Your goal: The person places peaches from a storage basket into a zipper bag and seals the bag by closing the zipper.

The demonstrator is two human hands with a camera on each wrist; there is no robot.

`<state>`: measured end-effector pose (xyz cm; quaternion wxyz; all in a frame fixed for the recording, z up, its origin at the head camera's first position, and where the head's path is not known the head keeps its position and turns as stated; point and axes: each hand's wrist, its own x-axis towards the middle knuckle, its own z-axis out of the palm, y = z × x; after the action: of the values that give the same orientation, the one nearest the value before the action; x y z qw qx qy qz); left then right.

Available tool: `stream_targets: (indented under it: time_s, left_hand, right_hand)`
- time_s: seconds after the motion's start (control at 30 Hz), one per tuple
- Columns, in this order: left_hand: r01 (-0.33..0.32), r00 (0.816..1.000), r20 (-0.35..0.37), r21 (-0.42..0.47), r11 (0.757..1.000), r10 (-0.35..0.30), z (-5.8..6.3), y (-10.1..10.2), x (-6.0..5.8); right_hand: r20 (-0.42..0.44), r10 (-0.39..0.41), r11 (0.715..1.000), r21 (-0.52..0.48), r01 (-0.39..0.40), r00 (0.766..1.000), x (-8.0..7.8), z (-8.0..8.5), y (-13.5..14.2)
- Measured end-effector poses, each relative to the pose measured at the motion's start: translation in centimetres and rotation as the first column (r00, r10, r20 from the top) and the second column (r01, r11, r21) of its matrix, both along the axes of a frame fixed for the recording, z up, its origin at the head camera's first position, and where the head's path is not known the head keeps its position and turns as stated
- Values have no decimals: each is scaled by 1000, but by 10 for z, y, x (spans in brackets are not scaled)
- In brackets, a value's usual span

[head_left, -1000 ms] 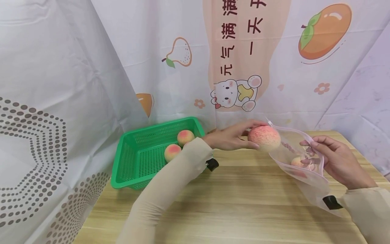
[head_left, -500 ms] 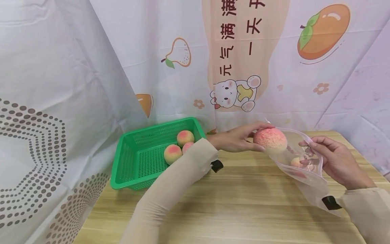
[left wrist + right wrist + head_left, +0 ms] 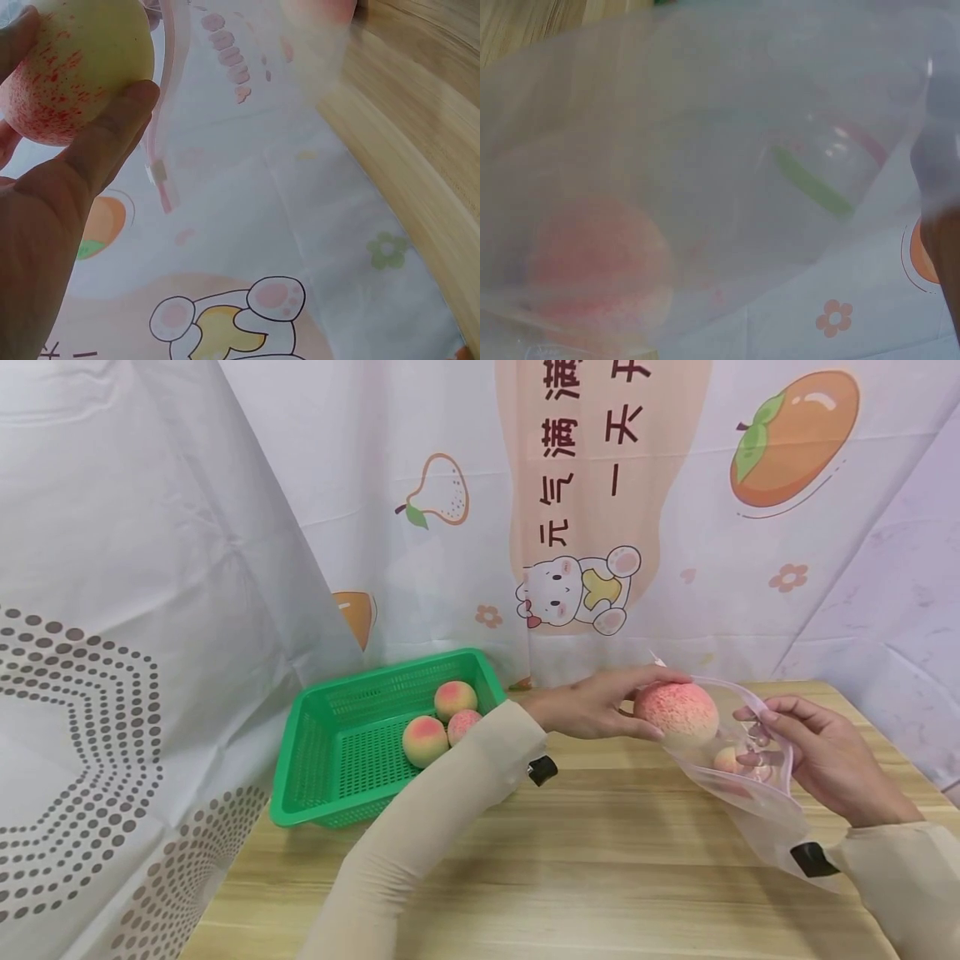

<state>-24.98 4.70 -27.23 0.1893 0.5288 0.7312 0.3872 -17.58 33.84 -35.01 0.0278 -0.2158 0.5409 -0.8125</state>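
Peach [image 3: 677,714] noted at the mouth of the bag [image 3: 780,831], on its left side. I observe the left arm stretched toward the bag from the near edge of my head view, with a beige sleeve [image 3: 442,814] to the wrist. The left hand [image 3: 600,702] grips the peach from the side away from the bag: fingers over the top, thumb along the lower near side. My left wrist view confirms the contact. How far the peach sits within the mouth I cannot tell exactly.

The right hand [image 3: 832,752] stands at the opposite side of the bag's mouth, pinching the rim, with fingers showing through the film. The peach lies between the two hands, touching the left, apart from the right.

Inside the bag, near the right fingers, I record a second peach [image 3: 726,761], hazy through the film. Left of the bag, well apart, the basket [image 3: 300,743] stands on the table [image 3: 585,843] with three peaches [image 3: 425,742] visible in it. Behind the bag hangs a printed curtain [image 3: 450,593]. My right wrist view is mostly clouded by film.
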Motion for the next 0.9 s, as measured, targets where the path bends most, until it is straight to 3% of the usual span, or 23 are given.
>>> stream_targets:
  time_s: [0.5,0.9]
  left_hand:
    - [29,993,-114,-43,999,-33,2,6,2]
    - [-11,992,-126,-99,995,-2,3,10,4]
  right_hand:
    - [6,-6,1000,7,6,1000,1,0,0]
    - [-22,0,1000,-28,-1,1000,2,-1,-2]
